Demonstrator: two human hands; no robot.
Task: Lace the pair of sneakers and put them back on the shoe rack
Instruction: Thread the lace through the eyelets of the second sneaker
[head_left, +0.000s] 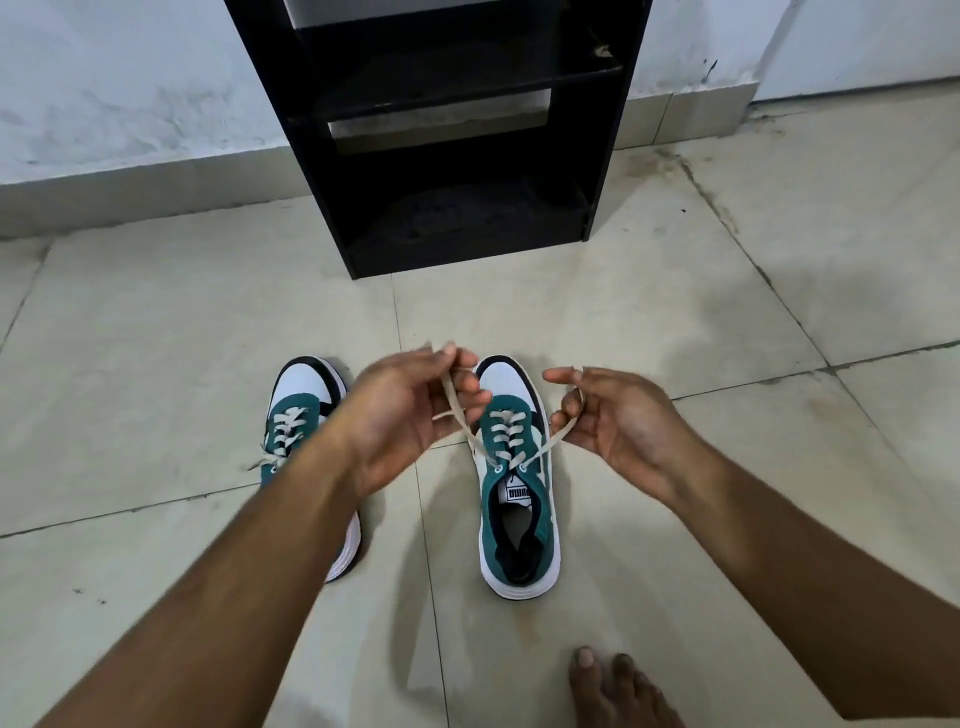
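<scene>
The left hand (410, 410) pinched one end of a cream lace (511, 456) between thumb and fingertips, raised above the floor; the right hand (608, 415) gripped the other end, which looped around its curled fingers; the two ends crossed just above the tongue of the right sneaker (514, 519), a teal, white and black shoe standing upright on the floor (675, 322) with its toe toward the rack (441, 156); its lace ran through every eyelet and was not yet tied. The left sneaker (301, 410) stood just beside it, partly hidden behind the left forearm; it was laced too, with a loose end trailing off its left side. A bare foot (613, 691) rested on the tiles at the lower edge. The black rack stood against a white wall (130, 88) beyond the shoes, well apart from them; a dark shape on its bottom shelf was too dim to make out.
</scene>
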